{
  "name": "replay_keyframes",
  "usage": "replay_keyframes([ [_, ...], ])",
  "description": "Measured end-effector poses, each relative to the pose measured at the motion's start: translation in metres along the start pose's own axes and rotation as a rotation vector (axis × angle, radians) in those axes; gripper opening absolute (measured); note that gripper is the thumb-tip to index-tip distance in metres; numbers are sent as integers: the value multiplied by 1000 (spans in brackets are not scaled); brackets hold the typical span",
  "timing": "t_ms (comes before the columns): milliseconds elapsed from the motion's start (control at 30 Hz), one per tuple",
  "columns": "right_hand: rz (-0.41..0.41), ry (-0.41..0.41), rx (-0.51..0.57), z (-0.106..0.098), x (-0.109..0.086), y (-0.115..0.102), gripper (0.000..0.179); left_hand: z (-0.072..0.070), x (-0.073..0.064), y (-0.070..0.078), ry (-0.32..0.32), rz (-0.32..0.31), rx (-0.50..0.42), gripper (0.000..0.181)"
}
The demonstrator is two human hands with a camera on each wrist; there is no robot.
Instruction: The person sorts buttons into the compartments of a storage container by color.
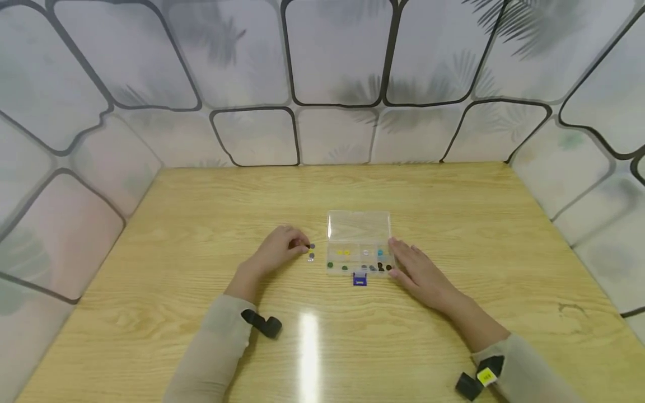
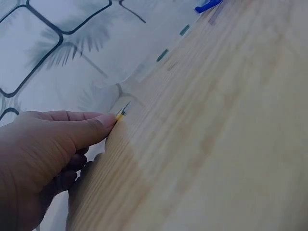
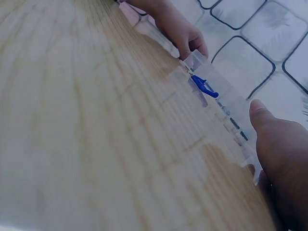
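A clear plastic compartment case (image 1: 359, 226) lies on the table with its lid laid back and its blue latch (image 1: 360, 279) toward the person. Small coloured discs sit in its compartments: yellow (image 1: 344, 252), green (image 1: 330, 265), blue (image 1: 380, 253) and black (image 1: 380, 267). My left hand (image 1: 283, 244) is left of the case, thumb and fingertips pinching a small yellow disc (image 2: 119, 116) beside a few grey discs (image 1: 312, 256). The right hand (image 1: 420, 273) rests against the case's right end, its thumb (image 3: 257, 110) at the front corner and fingers extended along the side.
The wood-grain table (image 1: 201, 201) is bounded by patterned white panels (image 1: 335, 134) at the back and both sides. Black wrist cameras (image 1: 272, 327) are strapped over both sleeves. A bright light reflection (image 1: 308, 352) crosses the near tabletop.
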State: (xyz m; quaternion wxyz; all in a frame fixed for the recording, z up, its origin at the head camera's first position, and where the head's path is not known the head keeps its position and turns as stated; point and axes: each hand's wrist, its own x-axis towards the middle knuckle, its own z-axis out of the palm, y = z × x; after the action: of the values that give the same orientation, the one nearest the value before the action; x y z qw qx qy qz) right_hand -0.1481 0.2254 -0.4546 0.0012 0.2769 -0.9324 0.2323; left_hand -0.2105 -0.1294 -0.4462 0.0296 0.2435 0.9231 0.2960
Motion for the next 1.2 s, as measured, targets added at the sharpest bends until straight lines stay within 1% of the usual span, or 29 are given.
replay_keyframes([
  [100, 4, -11, 10, 0, 1, -1, 63, 1, -4, 3, -3, 1, 32, 12],
  [200, 4, -14, 12, 0, 2, -3, 63, 0, -6, 5, 12, -1, 50, 12],
  [400, 0, -9, 8, -1, 2, -2, 63, -1, -6, 8, 34, 5, 94, 14],
  [533, 0, -11, 13, -1, 2, -2, 63, -2, -7, 10, 39, 11, 106, 14],
  [600, -1, -11, 14, 0, 3, -2, 63, -2, -7, 10, 42, 14, 114, 14],
  [833, -6, -3, 16, 0, 2, -1, 62, -1, -7, 8, 52, -5, 135, 13],
  [1000, -5, -3, 17, 0, 1, -1, 62, -1, -6, 9, 63, -9, 120, 15],
  [1067, -2, -5, 13, 0, 0, 0, 62, -1, -6, 11, 77, 1, 106, 16],
  [1200, 4, -8, 12, 0, 0, 1, 62, -1, -5, 20, 108, 38, 57, 14],
])
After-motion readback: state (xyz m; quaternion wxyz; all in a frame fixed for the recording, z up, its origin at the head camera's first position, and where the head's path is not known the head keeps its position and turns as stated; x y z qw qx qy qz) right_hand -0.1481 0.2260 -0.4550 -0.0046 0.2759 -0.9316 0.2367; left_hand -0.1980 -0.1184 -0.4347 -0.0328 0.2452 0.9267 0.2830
